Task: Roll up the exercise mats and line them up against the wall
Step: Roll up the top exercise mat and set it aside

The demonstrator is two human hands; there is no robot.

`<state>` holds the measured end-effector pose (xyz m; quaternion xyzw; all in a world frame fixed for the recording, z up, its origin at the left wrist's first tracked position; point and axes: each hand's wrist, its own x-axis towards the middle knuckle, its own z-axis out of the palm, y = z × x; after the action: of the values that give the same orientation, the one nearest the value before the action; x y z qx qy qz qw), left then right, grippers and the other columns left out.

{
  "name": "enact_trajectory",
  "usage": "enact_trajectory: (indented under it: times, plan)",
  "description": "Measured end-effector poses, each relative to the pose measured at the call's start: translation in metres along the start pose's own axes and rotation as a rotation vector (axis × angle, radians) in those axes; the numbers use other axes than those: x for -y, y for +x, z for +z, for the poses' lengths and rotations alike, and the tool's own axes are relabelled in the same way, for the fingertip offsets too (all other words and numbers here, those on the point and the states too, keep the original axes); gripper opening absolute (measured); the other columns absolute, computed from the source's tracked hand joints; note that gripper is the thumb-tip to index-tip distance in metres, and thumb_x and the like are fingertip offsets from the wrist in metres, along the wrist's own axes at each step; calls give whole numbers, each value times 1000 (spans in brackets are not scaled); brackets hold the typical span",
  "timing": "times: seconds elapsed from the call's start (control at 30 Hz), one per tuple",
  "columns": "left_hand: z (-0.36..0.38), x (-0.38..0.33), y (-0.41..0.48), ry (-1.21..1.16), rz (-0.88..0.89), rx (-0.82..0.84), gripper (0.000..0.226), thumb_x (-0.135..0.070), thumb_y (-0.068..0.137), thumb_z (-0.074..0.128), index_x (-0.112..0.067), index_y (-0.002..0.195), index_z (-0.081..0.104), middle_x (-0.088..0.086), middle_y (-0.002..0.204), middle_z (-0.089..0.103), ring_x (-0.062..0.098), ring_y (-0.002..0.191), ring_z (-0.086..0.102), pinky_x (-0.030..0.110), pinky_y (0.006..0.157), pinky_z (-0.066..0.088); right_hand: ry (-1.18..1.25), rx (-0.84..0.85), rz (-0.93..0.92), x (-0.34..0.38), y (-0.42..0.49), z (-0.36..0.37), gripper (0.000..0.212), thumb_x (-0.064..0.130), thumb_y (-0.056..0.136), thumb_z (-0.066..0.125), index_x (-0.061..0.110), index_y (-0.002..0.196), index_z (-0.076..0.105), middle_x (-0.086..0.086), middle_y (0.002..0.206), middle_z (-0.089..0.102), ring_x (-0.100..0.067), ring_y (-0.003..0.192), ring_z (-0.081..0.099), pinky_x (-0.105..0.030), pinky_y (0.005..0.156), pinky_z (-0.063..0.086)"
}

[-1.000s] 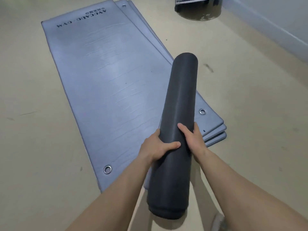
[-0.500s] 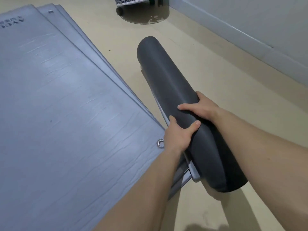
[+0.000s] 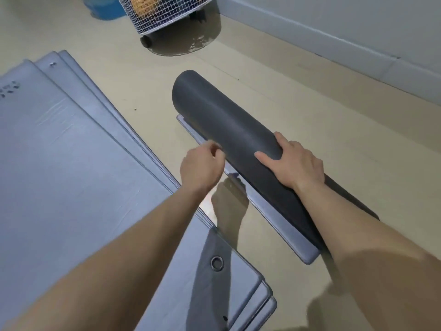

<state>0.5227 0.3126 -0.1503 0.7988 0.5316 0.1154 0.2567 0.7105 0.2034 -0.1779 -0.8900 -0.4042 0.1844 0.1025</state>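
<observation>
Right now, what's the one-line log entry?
rolled mat: tail loose | right hand: holds it | left hand: alongside, grip unclear | flat mats: stacked

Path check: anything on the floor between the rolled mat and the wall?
Nothing visible. Only bare floor lies between the rolled mat, held by the right hand, and the wall. The wire basket stands beyond the mat's far end, off the direct path. The flat mats lie on the opposite side.
</observation>
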Motion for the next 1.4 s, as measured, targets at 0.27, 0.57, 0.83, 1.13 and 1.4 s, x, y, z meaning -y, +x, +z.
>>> enact_trajectory:
  times: [0.27, 0.57, 0.83, 1.13, 1.4]
  plan:
    - [20, -34, 189, 690, 571, 200, 62, -57, 101, 20, -30, 150, 46, 2, 157, 46, 26, 147, 34, 56, 124, 11, -112, -62, 30, 1, -1, 16, 92, 92, 81, 18, 41, 158, 16, -4, 146, 52, -34, 118, 56, -46, 94, 46]
    - [40, -44, 209, 462, 643, 151, 40, -43, 97, 35, -21, 96, 67, -6, 87, 68, 22, 93, 59, 44, 109, 34, -5, -159, 505, 48, 23, 14, 66, 57, 100, 17, 19, 141, 52, -10, 134, 60, -33, 125, 50, -55, 109, 30]
    - [71, -5, 201, 535, 651, 213, 54, -48, 93, 36, -25, 134, 63, 1, 141, 59, 30, 143, 41, 52, 120, 13, -83, -121, 574, 61, 24, 57, 70, 53, 92, 36, 17, 152, 39, -19, 152, 42, -40, 140, 35, -63, 114, 18]
    - [67, -12, 205, 530, 612, 300, 56, -47, 94, 32, -23, 135, 61, 0, 144, 56, 27, 146, 37, 47, 121, 9, 4, -259, 548, 105, 102, 49, 47, 41, 101, 31, 20, 123, 66, -6, 114, 69, -29, 107, 59, -48, 100, 35]
    - [-5, 17, 296, 572, 573, 227, 56, -45, 99, 33, -24, 148, 51, 2, 158, 46, 27, 152, 30, 53, 123, 11, -65, -262, 627, 104, 109, 68, 45, 39, 98, 33, 21, 125, 64, -12, 117, 67, -36, 110, 55, -52, 109, 30]
